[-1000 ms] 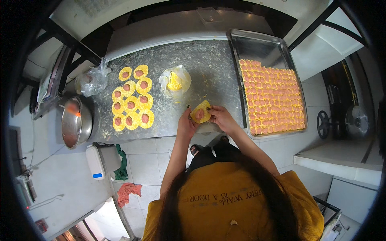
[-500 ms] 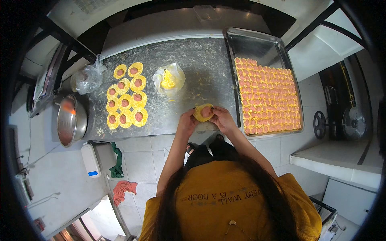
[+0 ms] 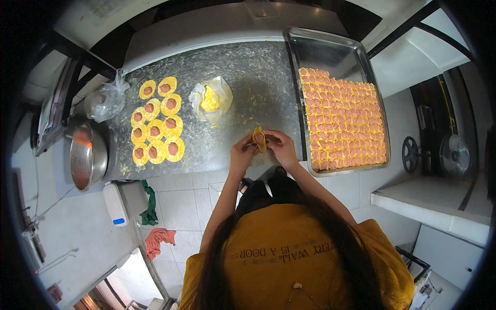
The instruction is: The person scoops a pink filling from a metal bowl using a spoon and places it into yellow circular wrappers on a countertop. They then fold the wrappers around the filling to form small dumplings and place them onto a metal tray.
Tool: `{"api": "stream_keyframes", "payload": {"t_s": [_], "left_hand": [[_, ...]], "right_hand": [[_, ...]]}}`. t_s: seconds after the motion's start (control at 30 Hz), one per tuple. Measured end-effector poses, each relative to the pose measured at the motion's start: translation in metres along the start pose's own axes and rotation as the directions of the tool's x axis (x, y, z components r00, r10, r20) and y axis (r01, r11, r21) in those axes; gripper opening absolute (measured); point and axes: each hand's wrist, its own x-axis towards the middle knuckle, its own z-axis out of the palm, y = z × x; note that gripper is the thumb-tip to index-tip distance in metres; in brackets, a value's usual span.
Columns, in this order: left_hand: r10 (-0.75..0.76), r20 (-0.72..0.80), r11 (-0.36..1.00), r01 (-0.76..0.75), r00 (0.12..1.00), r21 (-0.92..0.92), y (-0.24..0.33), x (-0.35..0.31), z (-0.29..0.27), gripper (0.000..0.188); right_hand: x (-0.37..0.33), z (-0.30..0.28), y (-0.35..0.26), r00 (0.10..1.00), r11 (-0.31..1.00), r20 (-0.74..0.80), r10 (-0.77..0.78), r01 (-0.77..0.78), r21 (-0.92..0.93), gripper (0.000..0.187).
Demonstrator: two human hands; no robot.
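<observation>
Between my two hands, over the counter's near edge, is a yellow dumpling wrapper (image 3: 260, 138) with pink filling, its sides drawn up around the filling. My left hand (image 3: 244, 150) pinches it from the left, and my right hand (image 3: 281, 147) closes on it from the right. Farther left, several flat yellow rounds (image 3: 155, 130), each with a lump of pink filling, lie in rows. A piece of white wrapping (image 3: 221, 98) holds a yellow crumbly mass beyond my hands. Rows of shaped dumplings (image 3: 343, 124) fill most of the metal tray (image 3: 330, 49) on the right.
A steel bowl (image 3: 98, 157) with pink filling stands at the counter's left end, beside a clear plastic bag (image 3: 106, 101). On the floor are a bin (image 3: 116, 204), a green cloth (image 3: 149, 204) and a red cloth (image 3: 159, 243). A white ledge (image 3: 429, 204) juts out at right.
The wrapper, flatter and rounder before, is now folded up narrower around its filling. My fingers have closed in on it from both sides. The whole view has shifted slightly.
</observation>
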Motion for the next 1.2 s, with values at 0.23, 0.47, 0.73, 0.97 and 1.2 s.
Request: {"api": "stream_keyframes", "payload": {"t_s": [0.23,0.47,0.73,0.97,1.2], "left_hand": [[-0.035,-0.010,0.969,0.032,0.999,-0.243,0.000,0.001,-0.001,0.019],[-0.012,-0.009,0.905,0.006,1.000,-0.425,0.012,0.002,0.005,0.013],[0.078,-0.090,0.971,-0.096,0.993,-0.217,0.027,-0.011,0.006,0.014],[0.453,-0.005,0.809,-0.409,0.892,0.422,0.018,-0.008,0.009,0.011],[0.294,-0.003,0.823,-0.251,0.956,0.510,0.000,-0.009,0.009,0.024]], "right_hand": [[0.005,-0.008,-0.012,0.998,0.991,-0.008,0.056,-0.055,0.120,0.025],[-0.001,-0.001,-0.031,0.999,0.943,0.023,-0.032,0.022,0.332,0.026],[0.016,-0.029,-0.021,0.980,0.978,0.124,-0.157,0.172,-0.121,0.028],[0.013,-0.026,-0.009,0.929,0.934,0.302,-0.214,0.285,-0.217,0.034],[0.018,-0.032,-0.013,0.896,0.809,0.380,-0.229,0.392,-0.439,0.029]]}}
